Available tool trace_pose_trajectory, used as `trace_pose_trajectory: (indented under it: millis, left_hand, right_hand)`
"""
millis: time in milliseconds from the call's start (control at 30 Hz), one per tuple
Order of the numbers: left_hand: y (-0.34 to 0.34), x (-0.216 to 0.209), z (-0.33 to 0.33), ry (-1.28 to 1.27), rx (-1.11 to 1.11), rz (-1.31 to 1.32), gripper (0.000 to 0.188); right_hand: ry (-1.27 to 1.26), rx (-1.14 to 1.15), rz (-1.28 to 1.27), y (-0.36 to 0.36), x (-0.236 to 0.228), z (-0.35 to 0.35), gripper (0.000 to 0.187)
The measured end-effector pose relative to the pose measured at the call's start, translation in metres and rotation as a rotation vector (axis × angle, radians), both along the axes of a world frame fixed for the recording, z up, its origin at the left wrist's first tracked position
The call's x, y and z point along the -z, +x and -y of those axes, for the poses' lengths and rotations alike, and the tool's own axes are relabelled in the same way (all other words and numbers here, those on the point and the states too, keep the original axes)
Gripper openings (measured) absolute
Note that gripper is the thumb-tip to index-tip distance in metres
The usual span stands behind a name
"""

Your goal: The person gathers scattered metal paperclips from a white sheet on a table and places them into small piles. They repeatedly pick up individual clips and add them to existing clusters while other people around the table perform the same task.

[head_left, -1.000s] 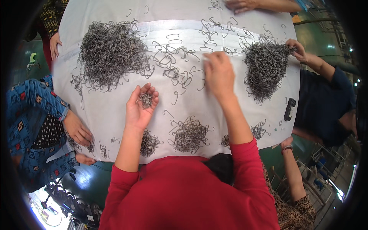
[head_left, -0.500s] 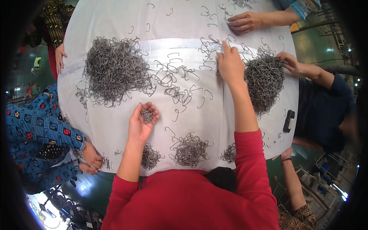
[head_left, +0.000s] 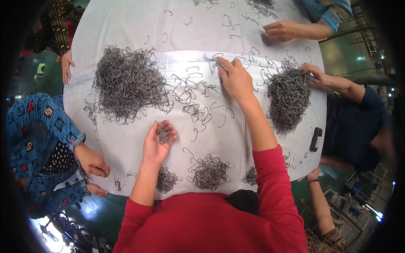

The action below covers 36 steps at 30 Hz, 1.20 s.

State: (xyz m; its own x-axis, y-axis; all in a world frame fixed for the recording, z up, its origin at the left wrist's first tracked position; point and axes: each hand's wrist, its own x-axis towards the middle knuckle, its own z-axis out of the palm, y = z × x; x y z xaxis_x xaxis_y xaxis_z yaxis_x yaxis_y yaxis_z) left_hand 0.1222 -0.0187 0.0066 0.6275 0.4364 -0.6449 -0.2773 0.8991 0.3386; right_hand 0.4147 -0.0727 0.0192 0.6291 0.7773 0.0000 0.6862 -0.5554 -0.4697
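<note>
My left hand [head_left: 159, 145] is palm up above the near part of the table, its fingers curled around a small clump of grey wire hooks [head_left: 163, 135]. My right hand [head_left: 237, 82] reaches across the table, index finger stretched out and thumb apart from it. Its index fingertip touches a few loose wire hooks [head_left: 212, 58] that look smeared by motion. Scattered hooks [head_left: 192, 95] lie between a big pile of hooks [head_left: 128, 82] on the left and another pile [head_left: 289, 99] on the right.
Smaller heaps [head_left: 209, 172] of hooks sit along the near edge of the white-covered table [head_left: 126, 21]. A black oblong device [head_left: 316, 139] lies at the right edge. Co-workers' hands surround the table: one hand [head_left: 280, 31] far right, another [head_left: 314, 74] at the right pile, another [head_left: 92, 162] near left.
My right hand has moved left and slightly nearer, and the hooks by its fingertip have shifted left. My left hand still holds its clump. The near-left co-worker's hand has lifted away from the other.
</note>
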Motion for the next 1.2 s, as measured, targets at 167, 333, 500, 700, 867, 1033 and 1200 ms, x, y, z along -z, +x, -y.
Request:
trace_pose_trajectory:
  millis: [167, 333, 500, 700, 867, 1033, 1200]
  left_hand:
    - [-0.001, 0.001, -0.001, -0.004, 0.021, 0.030, 0.037]
    - [-0.005, 0.009, -0.004, -0.013, 0.049, 0.076, 0.038]
    - [-0.003, 0.007, -0.002, -0.006, 0.038, 0.072, 0.037]
    - [0.014, -0.003, 0.001, -0.037, 0.076, 0.063, 0.036]
    - [0.042, -0.006, 0.003, -0.117, 0.111, 0.030, 0.037]
    - [0.036, -0.004, 0.001, -0.146, 0.091, -0.010, 0.034]
    - [0.015, 0.003, -0.002, -0.129, 0.011, 0.017, 0.031]
  right_hand:
    - [0.219, 0.214, 0.168, 0.035, 0.017, 0.018, 0.023]
    - [0.150, 0.352, 0.175, 0.103, 0.021, 0.034, 0.021]
    - [-0.138, 0.287, 0.010, 0.140, 0.010, 0.017, 0.023]
    - [-0.260, 0.097, 0.065, 0.106, 0.004, 0.004, 0.024]
    - [0.037, -0.303, -0.381, -0.046, -0.027, 0.014, 0.014]
    - [0.163, -0.305, -0.396, -0.072, -0.041, 0.015, 0.019]
    - [0.203, 0.089, 0.181, 0.038, -0.005, 0.015, 0.026]
